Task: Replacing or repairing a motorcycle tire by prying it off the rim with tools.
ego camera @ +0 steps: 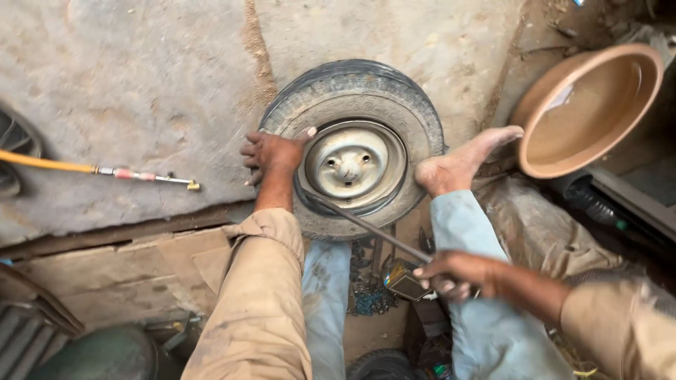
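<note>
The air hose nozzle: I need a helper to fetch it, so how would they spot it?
Start at the tyre lying flat on the concrete floor and look left, past the left hand. There lies a yellow hose ending in a thin metal nozzle, the only yellow line there.

The tip of the metal lever vanishes under the steel rim, while its grip end is buried in the right hand. The tyre's near sidewall sits behind the left arm. The yellow hose and the brown basin run off the frame's edges.
</note>
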